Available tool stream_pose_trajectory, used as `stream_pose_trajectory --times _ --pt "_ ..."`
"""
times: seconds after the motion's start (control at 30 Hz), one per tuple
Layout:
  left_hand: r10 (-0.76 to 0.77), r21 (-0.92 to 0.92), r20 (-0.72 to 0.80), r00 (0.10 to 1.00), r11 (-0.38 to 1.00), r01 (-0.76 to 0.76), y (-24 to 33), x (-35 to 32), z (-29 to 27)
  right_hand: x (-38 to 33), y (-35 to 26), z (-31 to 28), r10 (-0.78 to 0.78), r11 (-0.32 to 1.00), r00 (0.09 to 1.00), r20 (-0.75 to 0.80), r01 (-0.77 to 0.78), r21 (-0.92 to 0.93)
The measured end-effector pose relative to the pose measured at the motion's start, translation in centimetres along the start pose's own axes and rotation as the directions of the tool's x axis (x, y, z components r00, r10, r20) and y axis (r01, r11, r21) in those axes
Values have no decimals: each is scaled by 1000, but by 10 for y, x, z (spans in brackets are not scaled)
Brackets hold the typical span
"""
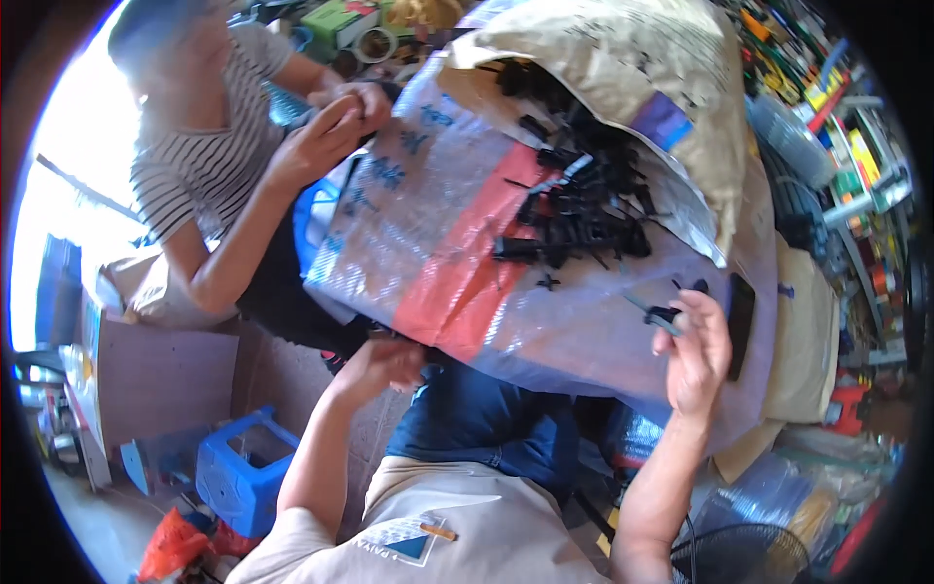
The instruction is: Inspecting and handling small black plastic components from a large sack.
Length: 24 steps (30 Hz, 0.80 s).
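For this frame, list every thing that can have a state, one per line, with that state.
Large woven plastic sack: lying on its side, mouth open.
Pile of small black plastic parts: spilling from the sack's mouth.
Small black plastic part: pinched in the right hand.
Right hand: raised, shut on that part.
Left hand: at the sack's lower edge; grip unclear.
Blue plastic stool: upright on the floor.
Dark flat phone: lying on the sack.

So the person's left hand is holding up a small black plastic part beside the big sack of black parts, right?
Not quite: it is the right hand that holds up the small black plastic part beside the big sack of black parts. The left hand rests low at the sack's edge. The head view shows this.
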<state>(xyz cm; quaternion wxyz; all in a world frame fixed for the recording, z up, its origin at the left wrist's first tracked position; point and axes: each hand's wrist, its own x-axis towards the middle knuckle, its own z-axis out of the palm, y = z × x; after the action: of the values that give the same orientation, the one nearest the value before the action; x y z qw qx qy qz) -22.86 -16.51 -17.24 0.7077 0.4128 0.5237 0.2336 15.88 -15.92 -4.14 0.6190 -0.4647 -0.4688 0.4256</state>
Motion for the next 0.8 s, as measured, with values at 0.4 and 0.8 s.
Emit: stream_pose_trajectory --times 0.4,0.8 --pt "630 220 115 768 738 -638 151 27 155 2 27 36 -103 994 994 28 102 40" --pt "713 359 182 678 594 -721 145 57 185 11 42 14 -150 988 988 40 148 52"
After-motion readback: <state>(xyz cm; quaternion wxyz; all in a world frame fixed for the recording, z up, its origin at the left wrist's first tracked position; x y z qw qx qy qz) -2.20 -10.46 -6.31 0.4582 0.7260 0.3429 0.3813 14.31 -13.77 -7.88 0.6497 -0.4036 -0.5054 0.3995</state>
